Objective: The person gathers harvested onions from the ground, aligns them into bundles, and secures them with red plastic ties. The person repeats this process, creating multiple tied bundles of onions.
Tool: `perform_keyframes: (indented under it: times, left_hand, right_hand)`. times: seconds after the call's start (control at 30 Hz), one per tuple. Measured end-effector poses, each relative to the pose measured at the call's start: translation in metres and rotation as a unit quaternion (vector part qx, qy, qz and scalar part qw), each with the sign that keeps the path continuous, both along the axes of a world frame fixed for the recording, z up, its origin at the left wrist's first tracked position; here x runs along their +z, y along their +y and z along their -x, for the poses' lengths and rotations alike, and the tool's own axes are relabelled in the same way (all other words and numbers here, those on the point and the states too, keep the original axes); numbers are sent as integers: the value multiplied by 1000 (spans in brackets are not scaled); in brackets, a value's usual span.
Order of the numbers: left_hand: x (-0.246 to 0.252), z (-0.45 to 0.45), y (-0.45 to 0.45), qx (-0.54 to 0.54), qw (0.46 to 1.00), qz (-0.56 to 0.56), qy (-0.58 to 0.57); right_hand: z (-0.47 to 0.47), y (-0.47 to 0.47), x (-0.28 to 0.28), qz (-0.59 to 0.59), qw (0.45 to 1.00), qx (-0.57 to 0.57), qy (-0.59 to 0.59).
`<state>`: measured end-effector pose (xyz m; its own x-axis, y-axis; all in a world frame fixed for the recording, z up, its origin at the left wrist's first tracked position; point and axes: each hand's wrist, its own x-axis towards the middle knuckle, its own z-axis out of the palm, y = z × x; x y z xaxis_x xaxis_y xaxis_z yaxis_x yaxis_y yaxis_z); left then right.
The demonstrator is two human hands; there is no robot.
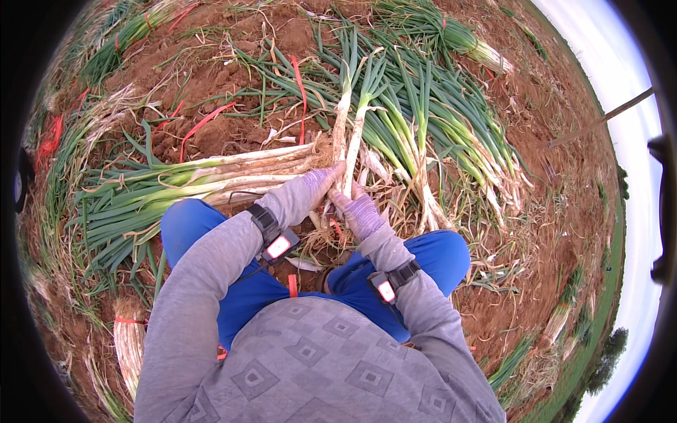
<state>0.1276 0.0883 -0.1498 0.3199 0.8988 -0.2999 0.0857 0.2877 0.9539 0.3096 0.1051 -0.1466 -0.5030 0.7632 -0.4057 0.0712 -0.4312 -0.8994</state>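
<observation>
Two green onion stalks (356, 132) stand out in front of me, white shanks towards me and green leaves pointing away. Both my gloved hands meet at their lower ends. My left hand (327, 182) closes round the stalks from the left, and my right hand (357, 209) grips them from the right; the fingers partly hide the root ends. A row of cleaned green onions (254, 172) lies to the left, roots towards my hands. On the right a loose pile of green onions (444, 116) fans out, with dry outer leaves hanging about the stalks.
Red ties (302, 100) lie on the reddish soil (222, 132). A tied onion bundle (486, 55) is at the upper right, another bundle (129, 343) at the lower left. Peeled husks and roots (328, 238) litter the ground between my knees. A wooden pole (603, 117) shows at the far right.
</observation>
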Motion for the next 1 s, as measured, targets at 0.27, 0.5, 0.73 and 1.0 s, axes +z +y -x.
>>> perform_keyframes:
  times: [0.27, 0.5, 0.73, 1.0]
  left_hand:
    - [13, -13, 12, -11, 982, 100, -159]
    - [19, -6, 23, 131, 963, 174, -158]
    - [32, -5, 17, 114, 988, 86, -54]
    - [-31, 6, 35, 73, 973, -174, 130]
  right_hand:
    - [-10, -15, 12, 104, 994, -6, 38]
    - [-9, -41, 24, 170, 973, -27, 151]
    - [-15, -52, 45, 113, 976, 104, -154]
    - [-12, -105, 65, -198, 807, 373, -413]
